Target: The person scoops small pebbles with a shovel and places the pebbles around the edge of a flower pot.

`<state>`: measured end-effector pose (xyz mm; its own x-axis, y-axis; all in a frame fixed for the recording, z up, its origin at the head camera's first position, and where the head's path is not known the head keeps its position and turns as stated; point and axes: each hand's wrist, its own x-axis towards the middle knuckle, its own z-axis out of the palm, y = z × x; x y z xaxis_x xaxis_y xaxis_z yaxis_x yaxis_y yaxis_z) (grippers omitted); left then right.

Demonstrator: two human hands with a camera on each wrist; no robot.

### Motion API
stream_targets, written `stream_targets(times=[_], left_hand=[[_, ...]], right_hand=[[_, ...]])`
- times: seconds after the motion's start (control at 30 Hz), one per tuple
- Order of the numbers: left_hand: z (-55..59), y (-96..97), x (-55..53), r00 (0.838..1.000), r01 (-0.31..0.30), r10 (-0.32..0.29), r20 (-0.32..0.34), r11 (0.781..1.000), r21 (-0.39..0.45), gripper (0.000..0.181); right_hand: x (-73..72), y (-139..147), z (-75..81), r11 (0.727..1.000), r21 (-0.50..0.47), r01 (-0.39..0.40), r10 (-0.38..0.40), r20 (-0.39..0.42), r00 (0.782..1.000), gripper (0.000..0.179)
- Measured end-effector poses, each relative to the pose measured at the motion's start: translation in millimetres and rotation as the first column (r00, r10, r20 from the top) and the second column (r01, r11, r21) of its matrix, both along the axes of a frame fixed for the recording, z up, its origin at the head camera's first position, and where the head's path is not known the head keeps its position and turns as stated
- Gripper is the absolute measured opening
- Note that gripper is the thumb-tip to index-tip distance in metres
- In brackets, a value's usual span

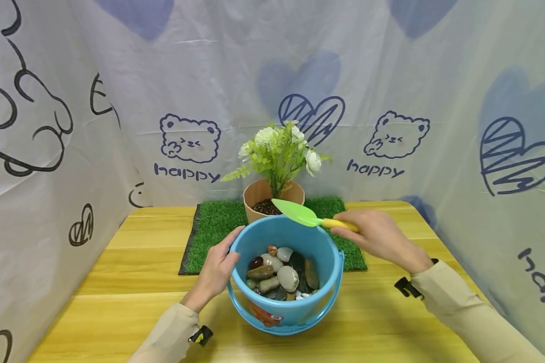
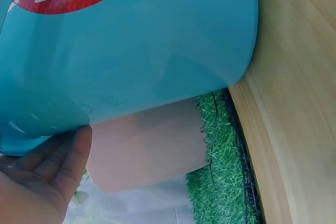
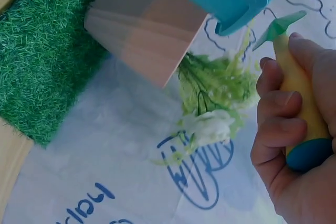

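A blue bucket (image 1: 287,312) stands on the table, with several smooth stones (image 1: 272,272) and small white pebbles at its bottom. My left hand (image 1: 215,267) grips its left rim; in the left wrist view the fingers (image 2: 73,161) lie against the outer wall below the rim. My right hand (image 1: 374,234) holds a toy trowel (image 1: 300,213) by its yellow handle (image 3: 299,98), fingers curled round it. The green blade points left above the bucket's far rim, with nothing visible on it. Behind the bucket, a terracotta-coloured pot (image 1: 254,195) holds dark soil and a white-flowered plant (image 1: 277,154).
A green artificial turf mat (image 1: 209,227) lies under the pot and partly behind the bucket. The wooden table (image 1: 131,282) reaches a back and side sheet (image 1: 236,60) printed with hearts and bears. A blue handle hangs across the bucket's near side.
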<state>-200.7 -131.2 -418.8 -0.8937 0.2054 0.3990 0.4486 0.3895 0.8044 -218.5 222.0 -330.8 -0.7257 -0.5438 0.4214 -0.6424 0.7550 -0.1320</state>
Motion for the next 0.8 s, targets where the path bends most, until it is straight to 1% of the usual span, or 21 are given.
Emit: stream_targets(times=[0.1,0.2,0.4,0.6,0.8], left_hand=[[-0.9,-1.1,0.3,1.000,-0.004,0.004,-0.002,1.000,0.000,0.060],[-0.6,-1.8,1.0,1.000,-0.009,0.009,-0.008,1.000,-0.004,0.060],[1.9,-1.4,1.9,1.000,-0.014,0.014,-0.008,1.000,-0.018,0.060],[2.9,0.4,2.4,1.000,-0.004,0.004,-0.005,1.000,-0.019,0.060],[3.5,-1.0,3.1,1.000,0.008,-0.008,0.024,1.000,-0.024,0.060]], right_hand=[[2.6,-7,1.6,0.999,0.007,-0.038,0.037,0.004,0.999,0.018],[3.6,-12,1.3,0.997,0.020,-0.080,0.080,-0.002,0.997,0.020],[4.1,-19,0.5,0.984,0.062,-0.165,0.167,-0.026,0.986,0.020],[6.2,-24,0.8,0.978,0.107,-0.177,0.181,-0.031,0.983,0.019],[4.9,-30,0.0,0.967,0.151,-0.205,0.209,-0.010,0.978,0.020]])
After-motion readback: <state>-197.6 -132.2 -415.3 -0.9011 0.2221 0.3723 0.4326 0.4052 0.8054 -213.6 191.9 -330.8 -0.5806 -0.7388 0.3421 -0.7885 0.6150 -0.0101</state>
